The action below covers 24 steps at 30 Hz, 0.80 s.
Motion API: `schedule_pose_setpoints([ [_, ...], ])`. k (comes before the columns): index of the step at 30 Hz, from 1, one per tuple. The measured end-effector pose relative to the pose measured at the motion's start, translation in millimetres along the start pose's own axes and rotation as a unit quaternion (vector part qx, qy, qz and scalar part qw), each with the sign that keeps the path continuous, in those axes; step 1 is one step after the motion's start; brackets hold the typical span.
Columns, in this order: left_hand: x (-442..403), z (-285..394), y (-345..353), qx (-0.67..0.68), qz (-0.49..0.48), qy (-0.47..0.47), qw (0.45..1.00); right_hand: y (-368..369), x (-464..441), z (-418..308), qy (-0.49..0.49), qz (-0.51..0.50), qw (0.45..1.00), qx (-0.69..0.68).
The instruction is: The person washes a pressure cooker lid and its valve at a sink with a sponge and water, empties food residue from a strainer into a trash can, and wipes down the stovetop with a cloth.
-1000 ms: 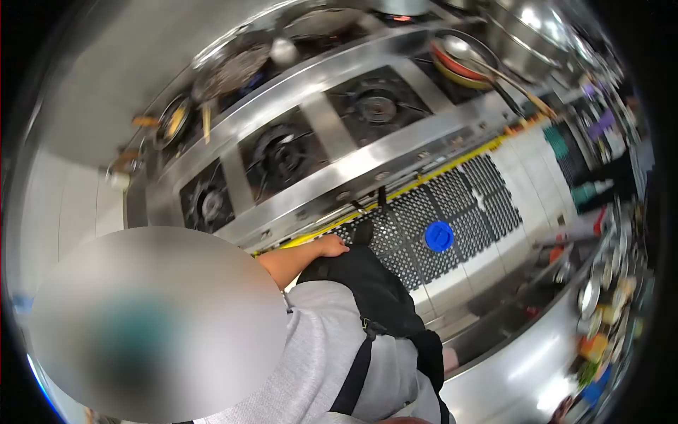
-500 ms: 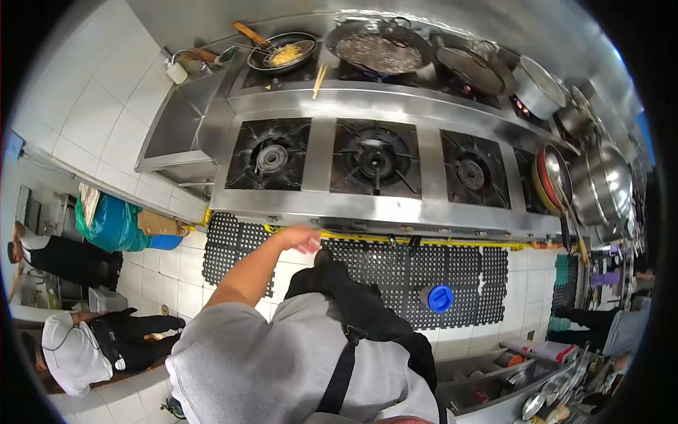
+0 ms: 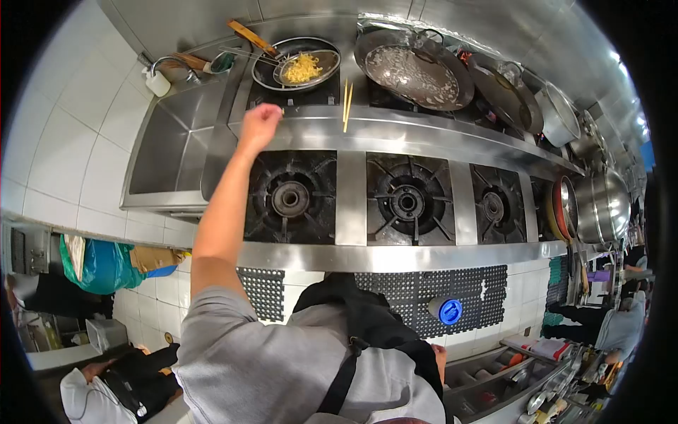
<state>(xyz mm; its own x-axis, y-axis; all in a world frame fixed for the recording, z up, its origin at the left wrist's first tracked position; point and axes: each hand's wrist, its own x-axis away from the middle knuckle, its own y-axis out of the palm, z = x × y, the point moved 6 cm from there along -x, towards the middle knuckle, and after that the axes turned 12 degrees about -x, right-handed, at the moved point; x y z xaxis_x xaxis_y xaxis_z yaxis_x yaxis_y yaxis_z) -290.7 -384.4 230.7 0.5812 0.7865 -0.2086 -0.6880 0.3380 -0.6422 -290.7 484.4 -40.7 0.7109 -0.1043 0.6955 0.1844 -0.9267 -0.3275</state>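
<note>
**L hand by frying pan, rear-L of stove**

From my remote feed I had the L hand (image 3: 262, 123) out over the L end of the stove (image 3: 352, 199), just in front of the frying pan (image 3: 266, 76), approx. level w/ the rear ledge (image 3: 304, 117). Its fingers were curled in; couldn't make out whether that grip had anything in it, nor if it touched the steel. Of the R hand (image 3: 439, 351) I only got a bit of skin at the R hip, rest hidden behind the black apron (image 3: 385, 321), so no read on that grip.

The pan sat on the rear-L burner, w/ a wire strainer (image 3: 330, 63) resting in it & yellow strips of food (image 3: 302, 68) piled in the mesh. A wooden handle (image 3: 253, 37) slanted out over the rim, up-left in view. To the pan's R, chopsticks (image 3: 347, 106) lay across the ledge edge, apart from the hand. Further R: a big wok (image 3: 462, 83) w/ bubbly liquid, then a 2nd dark wok (image 3: 505, 95) & a metal pot (image 3: 558, 116). Sink (image 3: 169, 152) was L of the stove; blue-lidded tub (image 3: 450, 311) stood on the floor mat (image 3: 395, 283).
</note>
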Motion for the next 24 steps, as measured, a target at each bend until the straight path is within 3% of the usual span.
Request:
schedule_pose_setpoints([
  [5, -130.9, -21.9, -50.5, -0.239, 0.090, 0.063, 0.965, -10.0, -0.1, 71.0, 0.071, 0.026, 0.996, -0.038],
  [6, -145.4, -17.8, -57.8, -0.308, 0.059, 0.021, 0.949, -8.1, -0.1, 86.4, 0.087, 0.026, 0.995, -0.044],
  [11, -216.0, -32.7, -67.8, -0.431, 0.034, 0.018, 0.901, 22.2, 6.2, 123.1, 0.105, 0.002, 0.990, -0.092],
  [12, -229.6, -40.5, -63.3, -0.476, 0.012, 0.022, 0.879, 24.9, 6.2, 128.4, 0.189, 0.037, 0.977, -0.087],
  [16, -276.6, -77.0, -43.8, -0.541, -0.014, 0.056, 0.839, 35.9, -6.9, 163.9, 0.128, -0.009, 0.986, -0.106],
  [18, -291.4, -86.8, -38.7, -0.567, -0.003, 0.083, 0.820, 31.9, -2.8, 155.8, 0.130, 0.012, 0.987, -0.094],
  [20, -299.6, -106.2, -35.4, -0.619, -0.070, 0.047, 0.781, 43.4, 8.4, 111.2, 0.137, 0.038, 0.988, -0.063],
  [24, -284.1, -97.7, -60.5, -0.655, -0.099, 0.042, 0.748, 49.4, 17.2, 49.7, 0.121, 0.068, 0.990, -0.024],
])
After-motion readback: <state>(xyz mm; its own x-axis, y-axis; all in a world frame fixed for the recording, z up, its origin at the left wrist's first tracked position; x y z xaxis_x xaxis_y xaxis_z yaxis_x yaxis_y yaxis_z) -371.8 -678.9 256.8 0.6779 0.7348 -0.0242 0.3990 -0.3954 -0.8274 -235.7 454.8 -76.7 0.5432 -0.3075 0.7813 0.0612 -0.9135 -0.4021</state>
